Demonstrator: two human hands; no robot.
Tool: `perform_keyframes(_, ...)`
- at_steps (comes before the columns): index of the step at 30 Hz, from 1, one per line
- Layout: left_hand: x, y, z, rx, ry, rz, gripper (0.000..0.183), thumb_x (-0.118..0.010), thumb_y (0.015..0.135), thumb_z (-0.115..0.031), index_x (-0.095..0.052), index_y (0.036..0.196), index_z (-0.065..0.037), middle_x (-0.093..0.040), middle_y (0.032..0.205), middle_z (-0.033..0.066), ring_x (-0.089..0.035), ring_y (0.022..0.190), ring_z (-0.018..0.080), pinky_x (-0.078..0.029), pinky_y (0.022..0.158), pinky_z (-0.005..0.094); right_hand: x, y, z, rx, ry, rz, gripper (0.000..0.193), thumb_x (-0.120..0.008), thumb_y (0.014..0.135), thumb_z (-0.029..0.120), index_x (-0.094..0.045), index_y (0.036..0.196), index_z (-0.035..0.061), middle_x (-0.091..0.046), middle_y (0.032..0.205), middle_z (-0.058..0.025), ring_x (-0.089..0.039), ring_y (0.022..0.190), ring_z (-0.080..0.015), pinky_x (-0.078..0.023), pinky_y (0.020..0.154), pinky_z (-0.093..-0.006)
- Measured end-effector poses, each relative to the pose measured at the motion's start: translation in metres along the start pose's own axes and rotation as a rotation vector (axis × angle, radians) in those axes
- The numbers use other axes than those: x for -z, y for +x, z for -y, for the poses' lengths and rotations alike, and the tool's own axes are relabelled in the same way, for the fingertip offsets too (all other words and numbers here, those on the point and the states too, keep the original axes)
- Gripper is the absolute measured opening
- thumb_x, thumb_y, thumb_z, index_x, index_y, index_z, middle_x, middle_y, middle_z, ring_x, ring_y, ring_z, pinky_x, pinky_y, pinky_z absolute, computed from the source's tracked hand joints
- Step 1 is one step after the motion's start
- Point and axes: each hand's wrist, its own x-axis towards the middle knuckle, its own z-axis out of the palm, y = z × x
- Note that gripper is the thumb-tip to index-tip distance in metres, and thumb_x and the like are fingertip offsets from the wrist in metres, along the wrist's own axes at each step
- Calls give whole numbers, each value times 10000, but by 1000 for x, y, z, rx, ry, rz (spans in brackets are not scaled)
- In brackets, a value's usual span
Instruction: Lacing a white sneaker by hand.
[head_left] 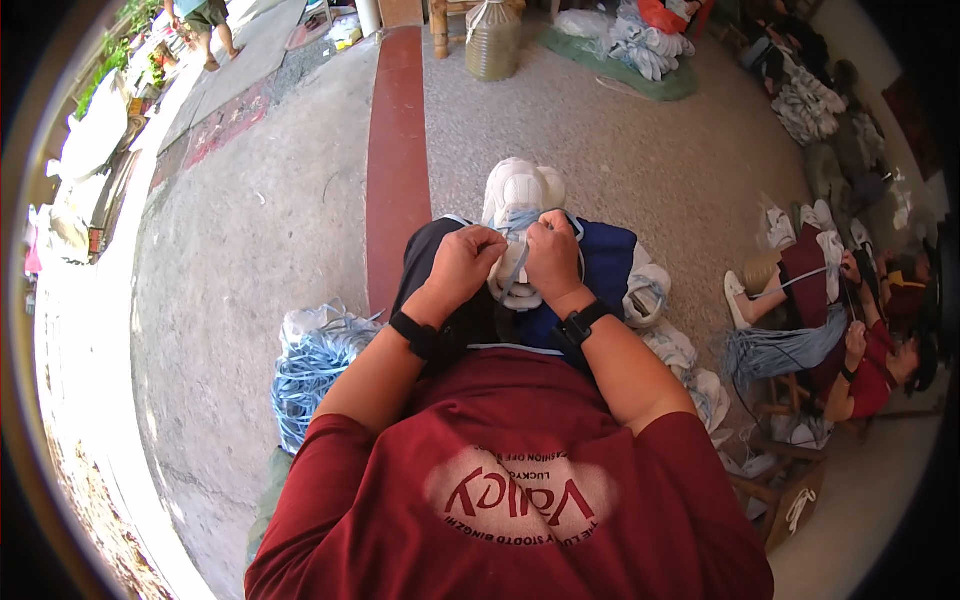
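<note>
A white sneaker rests on my lap, over dark and blue cloth. Its light blue shoelace crosses the upper, and a loose length hangs down between my hands. On the sneaker's left side my left hand is closed in a pinch; what is between its fingertips is too small to make out. My right hand is closed at the other side of the shoe opening, its fingers curled against the shoelace. Both wrists wear black bands.
Beside my left leg lies a heap of light blue laces. White shoes are piled by my right leg. Further right, a seated co-worker handles cords. A translucent jug and bundled white shoes stand ahead.
</note>
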Motion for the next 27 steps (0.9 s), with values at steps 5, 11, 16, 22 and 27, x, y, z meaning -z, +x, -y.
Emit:
perform_keyframes(5, -6, 19, 5, -78, 405, -88, 162, -548, 785, -178, -646, 777, -49, -615, 786, 151, -600, 742, 327, -482, 655, 403, 5, -2, 9, 86, 49, -81, 49, -567, 687, 30, -554, 641, 26, -520, 775, -140, -513, 763, -319, -406, 669, -411)
perform_keyframes(11, -31, 17, 34, -16, -2, -9, 81, -610, 742, -114, -623, 760, -36, -627, 719, 104, -611, 674, 225, -472, 626, 327, 12, -24, -5, -10, 77, 17, 92, -593, 650, 13, -595, 740, 32, -510, 825, -149, -517, 796, -323, -426, 704, -402)
perform_keyframes(16, -8, 3, 54, 188, -448, -230, 63, -582, 831, -86, -600, 796, -36, -576, 706, -26, -487, 641, 51, -404, 567, 207, 46, -27, 15, 255, 10, 210, 182, -610, 656, 52, -625, 836, 67, -512, 887, -134, -494, 841, -319, -395, 725, -401)
perform_keyframes(22, -10, 14, 12, 352, -867, -146, 95, -484, 911, -146, -525, 869, -71, -595, 777, 25, -551, 671, 113, -442, 579, 225, 24, -21, -3, 456, 25, 267, 106, -574, 693, 41, -568, 799, 46, -524, 884, -159, -514, 798, -341, -422, 693, -405)
perform_keyframes(27, -18, 27, 8, 441, -1220, -48, 134, -429, 941, -158, -437, 830, -83, -465, 626, 26, -456, 533, 143, -366, 464, 229, 38, -21, -1, -254, 718, 207, 59, -496, 813, 15, -482, 757, 29, -503, 632, -18, -477, 598, -87, -395, 562, -240)
